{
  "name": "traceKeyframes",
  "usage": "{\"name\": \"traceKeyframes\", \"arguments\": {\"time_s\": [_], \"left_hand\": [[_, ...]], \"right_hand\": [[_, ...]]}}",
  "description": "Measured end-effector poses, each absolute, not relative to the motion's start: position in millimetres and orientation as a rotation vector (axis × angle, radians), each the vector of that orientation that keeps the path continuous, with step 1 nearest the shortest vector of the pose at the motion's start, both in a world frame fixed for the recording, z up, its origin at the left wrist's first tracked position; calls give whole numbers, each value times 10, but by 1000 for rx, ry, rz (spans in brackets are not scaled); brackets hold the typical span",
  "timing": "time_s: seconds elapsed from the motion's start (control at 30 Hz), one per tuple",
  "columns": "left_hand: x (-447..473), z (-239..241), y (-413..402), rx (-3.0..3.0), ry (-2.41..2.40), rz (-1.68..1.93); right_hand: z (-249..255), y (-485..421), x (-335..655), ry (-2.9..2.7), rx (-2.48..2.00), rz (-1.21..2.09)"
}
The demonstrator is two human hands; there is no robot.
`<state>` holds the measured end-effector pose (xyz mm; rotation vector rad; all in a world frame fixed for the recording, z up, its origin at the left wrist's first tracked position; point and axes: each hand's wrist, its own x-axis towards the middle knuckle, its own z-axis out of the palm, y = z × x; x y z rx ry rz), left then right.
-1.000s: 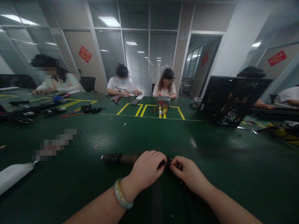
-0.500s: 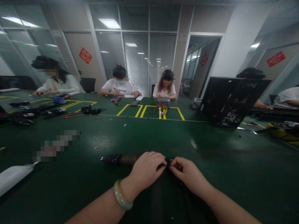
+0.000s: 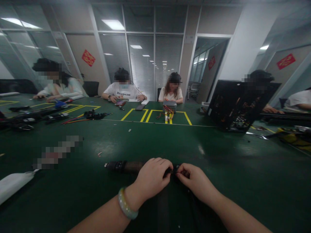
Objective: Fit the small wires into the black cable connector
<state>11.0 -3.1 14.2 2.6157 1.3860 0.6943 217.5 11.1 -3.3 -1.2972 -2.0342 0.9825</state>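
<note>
On the green table lies a dark, rod-shaped tool (image 3: 133, 166) with a silver tip at its left end, like an inline electric screwdriver. My left hand (image 3: 155, 176), with a jade-coloured bangle (image 3: 126, 205) on its wrist, is curled over the tool's right part. Close beside it, my right hand (image 3: 194, 178) pinches with thumb and fingertips at the tool's dark tail end. The small part between both sets of fingertips is too dark and covered to make out. A dark strip, perhaps a cable, runs toward me below the right hand.
A black computer case (image 3: 233, 106) stands at the right, with a person behind it. A power supply (image 3: 170, 105) with coloured wires sits across the table. Several people work on the far side. Dark cables (image 3: 91, 116) lie at left, and a white object (image 3: 16, 184) near the left edge.
My hands and the tool hold nearly the same place, with only a slight shift of my left fingers. Across the table, a person in a white shirt has moved an arm slightly.
</note>
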Motion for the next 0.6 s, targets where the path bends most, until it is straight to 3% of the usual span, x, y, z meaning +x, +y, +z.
{"name": "traceKeyframes", "arguments": {"time_s": [0.6], "left_hand": [[111,136,-18,2618,1366,669]], "right_hand": [[-9,115,2164,-2035,-1320,978]]}}
